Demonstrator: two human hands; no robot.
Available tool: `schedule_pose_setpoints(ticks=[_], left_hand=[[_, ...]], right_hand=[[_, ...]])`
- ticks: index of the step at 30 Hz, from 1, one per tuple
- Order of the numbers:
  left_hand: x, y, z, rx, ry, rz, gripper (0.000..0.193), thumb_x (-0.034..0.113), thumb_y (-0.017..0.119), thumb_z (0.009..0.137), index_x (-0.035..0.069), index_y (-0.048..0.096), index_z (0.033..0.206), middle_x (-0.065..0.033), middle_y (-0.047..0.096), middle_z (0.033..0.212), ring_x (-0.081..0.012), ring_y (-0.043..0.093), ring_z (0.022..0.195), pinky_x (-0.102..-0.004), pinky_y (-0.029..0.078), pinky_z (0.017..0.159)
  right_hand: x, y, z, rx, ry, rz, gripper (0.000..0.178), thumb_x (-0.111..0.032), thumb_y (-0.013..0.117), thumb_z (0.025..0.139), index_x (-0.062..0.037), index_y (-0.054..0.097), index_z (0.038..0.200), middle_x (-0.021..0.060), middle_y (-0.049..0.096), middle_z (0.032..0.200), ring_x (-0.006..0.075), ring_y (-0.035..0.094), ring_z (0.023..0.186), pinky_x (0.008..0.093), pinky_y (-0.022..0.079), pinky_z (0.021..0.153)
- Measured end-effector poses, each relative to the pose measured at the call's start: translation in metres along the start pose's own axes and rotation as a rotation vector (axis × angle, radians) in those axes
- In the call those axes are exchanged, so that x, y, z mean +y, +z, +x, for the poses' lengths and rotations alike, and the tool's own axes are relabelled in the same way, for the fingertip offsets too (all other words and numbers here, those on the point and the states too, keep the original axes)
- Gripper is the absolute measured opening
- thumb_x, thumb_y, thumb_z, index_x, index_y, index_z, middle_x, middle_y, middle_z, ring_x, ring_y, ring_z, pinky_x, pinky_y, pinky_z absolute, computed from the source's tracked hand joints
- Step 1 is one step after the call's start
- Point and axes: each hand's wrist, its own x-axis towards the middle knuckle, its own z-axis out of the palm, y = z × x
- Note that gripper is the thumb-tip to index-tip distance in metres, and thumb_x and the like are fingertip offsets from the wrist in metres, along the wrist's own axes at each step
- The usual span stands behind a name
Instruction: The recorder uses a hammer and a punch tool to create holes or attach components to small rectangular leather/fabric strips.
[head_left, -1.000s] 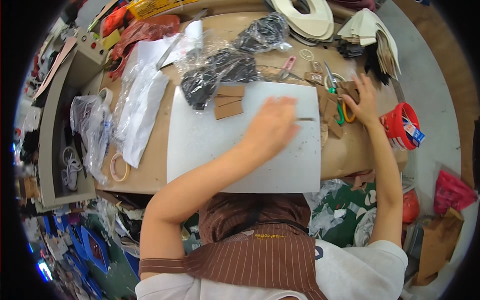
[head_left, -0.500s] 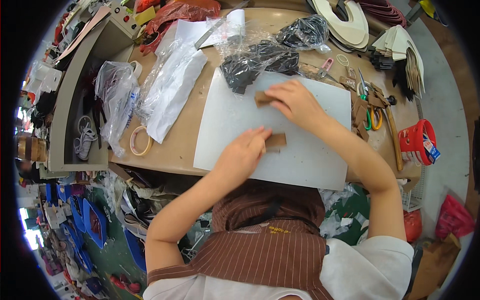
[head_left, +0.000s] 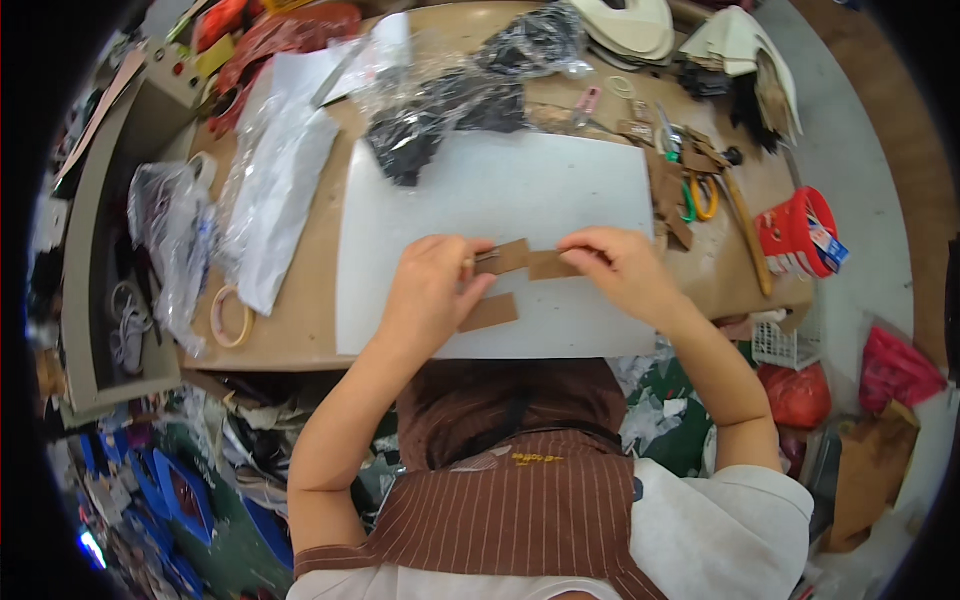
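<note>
A small brown rectangular piece (head_left: 505,257), like leather or card, is pinched at its left end by my left hand (head_left: 425,285). My right hand (head_left: 625,272) grips a second brown piece (head_left: 550,265) by its right end, thumb and fingers closed on it. The two pieces meet almost end to end over a white board (head_left: 590,320). Lying on that board is a third brown piece (head_left: 490,312), partly beneath my left thumb.
Black material in clear plastic (head_left: 410,135) overlaps the board's far left corner. Scissors (head_left: 705,195), brown scraps and a hammer-like wooden handle (head_left: 748,235) lie to the right, beside a red bucket (head_left: 800,230). A tape roll (head_left: 232,316) and white wrapped sheets (head_left: 285,190) are left.
My right hand has come nearer from beside the black material, carrying its brown piece. My left hand has lifted from the piece on the board and now holds another. The view has shifted.
</note>
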Motion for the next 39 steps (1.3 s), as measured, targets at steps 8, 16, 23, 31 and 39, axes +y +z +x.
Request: schedule_pose_setpoints(ticks=[8, 16, 23, 31, 39], left_hand=[[-0.033, -0.015, -0.033, 0.541, -0.329, -0.358, 0.023, 0.011, 0.063, 0.091, 0.005, 0.055, 0.112, -0.0068, 0.065, 0.097, -0.0155, 0.060, 0.085, -0.0308, 0.047, 0.082], [-0.012, -0.052, -0.025, 0.346, -0.655, -1.045, 0.019, 0.014, 0.050, 0.099, 0.002, 0.051, 0.114, -0.0082, 0.058, 0.105, -0.0161, 0.062, 0.096, -0.0314, 0.052, 0.086], [-0.007, -0.013, 0.011, 0.250, -0.457, -0.858, 0.014, 0.013, 0.055, 0.097, 0.002, 0.058, 0.105, -0.0040, 0.062, 0.094, -0.0126, 0.064, 0.089, -0.0270, 0.055, 0.077], [-0.012, 0.003, 0.011, 0.244, -0.523, -0.499, 0.010, 0.010, 0.055, 0.096, 0.001, 0.058, 0.100, -0.0043, 0.064, 0.092, -0.0106, 0.064, 0.084, -0.0254, 0.056, 0.072], [-0.013, 0.002, 0.012, 0.242, -0.521, -0.535, 0.008, 0.007, 0.054, 0.096, 0.000, 0.057, 0.099, -0.0054, 0.064, 0.092, -0.0124, 0.066, 0.084, -0.0257, 0.057, 0.072]], right_hand=[[0.127, -0.130, -0.030, 0.666, 0.246, -0.818, 0.034, -0.010, 0.053, 0.089, 0.0004, 0.055, 0.122, 0.0248, 0.060, 0.112, 0.0389, 0.057, 0.107, 0.0438, 0.045, 0.093], [0.143, -0.186, -0.038, 0.292, 0.508, -1.091, 0.027, -0.009, 0.051, 0.089, -0.0031, 0.055, 0.116, 0.0237, 0.061, 0.104, 0.0432, 0.058, 0.099, 0.0486, 0.048, 0.083], [0.067, -0.240, -0.040, 0.550, 0.532, -0.416, 0.023, -0.020, 0.053, 0.096, -0.0009, 0.058, 0.107, 0.0031, 0.058, 0.081, 0.0138, 0.055, 0.067, 0.0293, 0.043, 0.058], [-0.028, -0.123, -0.034, 0.245, 0.380, 0.273, 0.027, -0.028, 0.044, 0.102, -0.0057, 0.056, 0.111, -0.0060, 0.044, 0.067, 0.0006, 0.036, 0.050, 0.0166, 0.030, 0.044], [-0.037, -0.079, 0.016, -0.026, 0.199, 0.229, 0.030, -0.032, 0.043, 0.102, -0.0045, 0.054, 0.107, -0.0066, 0.039, 0.058, 0.0007, 0.032, 0.043, 0.0162, 0.025, 0.038]])
